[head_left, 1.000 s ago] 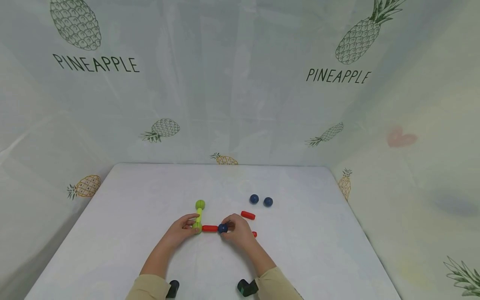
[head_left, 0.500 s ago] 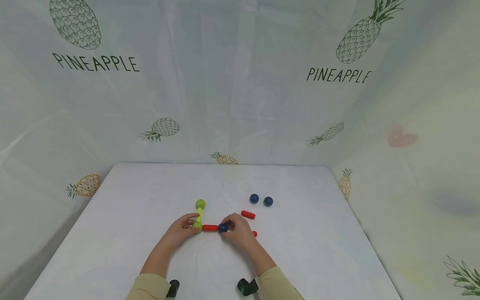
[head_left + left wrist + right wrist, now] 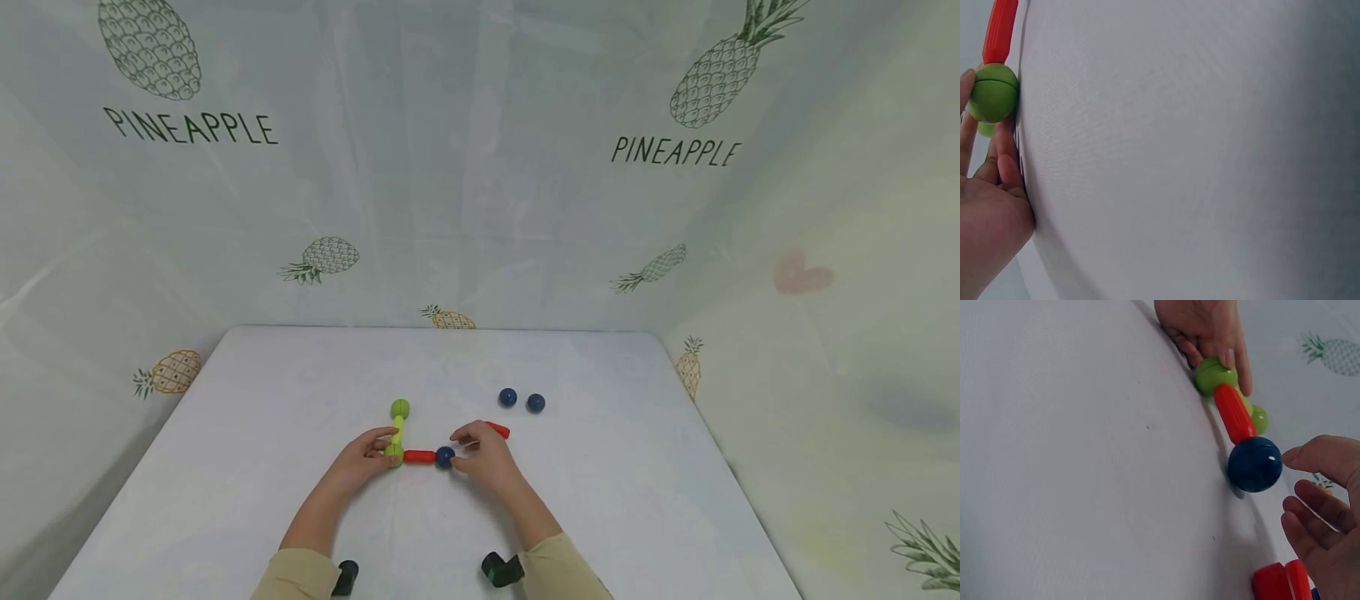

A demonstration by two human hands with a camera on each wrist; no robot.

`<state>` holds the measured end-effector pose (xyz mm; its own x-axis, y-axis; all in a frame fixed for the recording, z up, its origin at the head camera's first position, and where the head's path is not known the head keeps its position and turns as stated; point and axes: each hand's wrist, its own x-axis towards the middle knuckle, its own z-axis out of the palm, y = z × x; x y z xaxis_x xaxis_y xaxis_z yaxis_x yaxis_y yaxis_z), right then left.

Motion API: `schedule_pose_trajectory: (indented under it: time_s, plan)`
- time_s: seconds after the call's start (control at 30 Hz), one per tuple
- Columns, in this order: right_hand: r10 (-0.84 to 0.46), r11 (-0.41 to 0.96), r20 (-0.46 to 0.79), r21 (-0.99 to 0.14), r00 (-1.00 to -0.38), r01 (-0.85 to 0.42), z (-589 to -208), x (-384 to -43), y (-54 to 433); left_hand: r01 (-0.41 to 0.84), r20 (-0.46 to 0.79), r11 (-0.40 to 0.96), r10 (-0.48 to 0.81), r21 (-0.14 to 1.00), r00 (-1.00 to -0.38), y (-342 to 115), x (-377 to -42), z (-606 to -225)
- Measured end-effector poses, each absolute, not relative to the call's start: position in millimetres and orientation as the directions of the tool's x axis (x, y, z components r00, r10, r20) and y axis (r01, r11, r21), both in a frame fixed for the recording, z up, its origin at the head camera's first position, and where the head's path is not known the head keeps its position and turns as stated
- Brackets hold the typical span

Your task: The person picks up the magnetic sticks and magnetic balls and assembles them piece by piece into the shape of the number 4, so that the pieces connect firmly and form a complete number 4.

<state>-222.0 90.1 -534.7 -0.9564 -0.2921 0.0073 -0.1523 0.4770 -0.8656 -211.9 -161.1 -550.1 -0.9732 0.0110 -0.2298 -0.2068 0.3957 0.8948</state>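
On the white table, a green ball (image 3: 393,456) is pinched between the thumb and fingers of my left hand (image 3: 358,465). A yellow-green rod (image 3: 398,425) runs from it to a second green ball (image 3: 401,408), and a red rod (image 3: 419,457) runs right to a blue ball (image 3: 445,457). Together they form an L. My right hand (image 3: 489,462) is just right of the blue ball, thumb and fingers spread apart. In the right wrist view a thumb tip is close to that blue ball (image 3: 1255,464); contact is hard to tell. The left wrist view shows the held green ball (image 3: 994,100) closely.
Two loose blue balls (image 3: 507,397) lie farther back to the right. A loose red rod (image 3: 500,430) is partly behind my right hand. Red pieces (image 3: 1272,584) show low in the right wrist view. Pineapple-print cloth (image 3: 480,208) surrounds the table (image 3: 615,500).
My right hand has let go of the blue ball and moved slightly right, its fingers spreading. It now covers the nearer loose red rod. My left hand has stayed put.
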Motion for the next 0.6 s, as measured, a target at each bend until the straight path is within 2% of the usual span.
schedule_pose_trajectory:
  time_s: [0.4,0.6]
  plan:
    - [-0.335,0.522,0.077,-0.815,-0.939,-0.253,-533,-221,110,-0.227,-0.246,0.405,-0.005,0.886,-0.969,-161,-211,-548]
    - [-0.335,0.552,0.08,-0.791,-0.939,-0.265,-533,-219,119,-0.209,-0.232,0.403,0.01,0.891,-0.973,-161,-211,-547]
